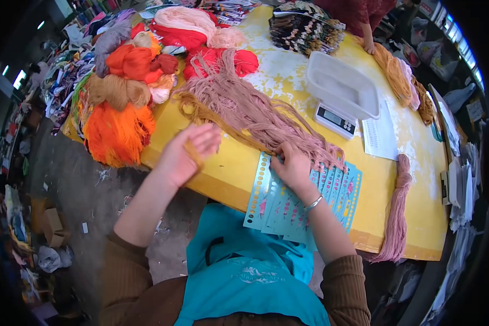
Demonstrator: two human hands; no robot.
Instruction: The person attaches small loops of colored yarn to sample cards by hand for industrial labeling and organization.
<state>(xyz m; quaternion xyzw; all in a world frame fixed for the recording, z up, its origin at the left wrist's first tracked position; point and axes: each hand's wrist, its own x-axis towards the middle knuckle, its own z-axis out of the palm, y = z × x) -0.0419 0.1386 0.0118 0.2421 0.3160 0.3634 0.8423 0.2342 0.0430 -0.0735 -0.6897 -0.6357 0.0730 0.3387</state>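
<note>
Ochre yarn (202,112) near cards (281,209); apron lettering (258,275) illegible.

I count one desk (426,217), one scale (334,120), one tub (345,89), one apron (244,296), one bracelet (313,204). One left hand (189,152), one right hand (294,167), plus another person's hand (369,46): three total. Several cards (258,187), too overlapped to number; yarn (239,103) too jumbled.

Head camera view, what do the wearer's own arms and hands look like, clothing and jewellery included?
Both arms wear brown sleeves, visibly ribbed on the right and ending near the elbows, leaving the forearms bare. The left hand and right hand are ungloved. A slim, silver-coloured bangle circles the right wrist; none shows on the left.
</note>
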